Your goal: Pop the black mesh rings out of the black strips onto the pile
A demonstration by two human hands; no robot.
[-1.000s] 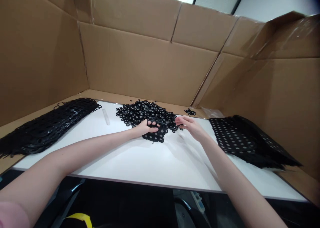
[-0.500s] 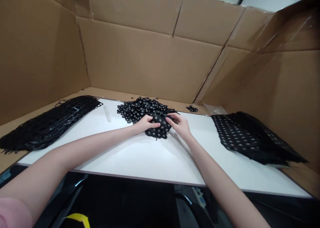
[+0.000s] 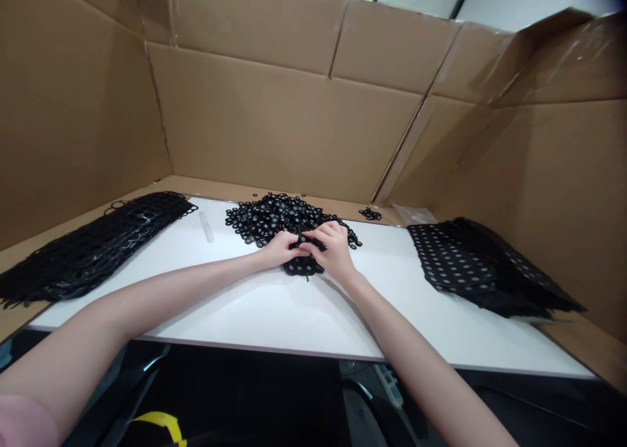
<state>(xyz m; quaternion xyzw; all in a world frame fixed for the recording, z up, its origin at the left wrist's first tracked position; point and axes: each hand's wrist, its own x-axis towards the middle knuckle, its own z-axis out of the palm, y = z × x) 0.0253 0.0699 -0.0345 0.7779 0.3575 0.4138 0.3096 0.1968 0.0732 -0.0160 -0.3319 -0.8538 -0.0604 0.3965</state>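
Observation:
Between both hands is a small black sheet with rows of round holes (image 3: 300, 266), its lower part hanging just over the white tabletop. My left hand (image 3: 281, 249) pinches its left edge between thumb and fingers. From the right, my right hand (image 3: 333, 244) grips the upper part, its thumb close to the left fingertips. The fingers cover much of the sheet. Right behind the hands lies a heap of small black rings (image 3: 267, 215), some with pale centres.
Black sheets with large ring-shaped cutouts (image 3: 102, 244) are stacked at left. Black perforated sheets (image 3: 455, 257) lie at right. A clear narrow strip (image 3: 206, 227) and a small ring cluster (image 3: 369, 214) sit farther back. Cardboard walls (image 3: 274, 120) enclose the white table (image 3: 255, 316).
My right hand has moved left and slightly down across the sheet, close to my left hand. The sheet's upper part is now folded or covered by fingers. The camera view has shifted slightly.

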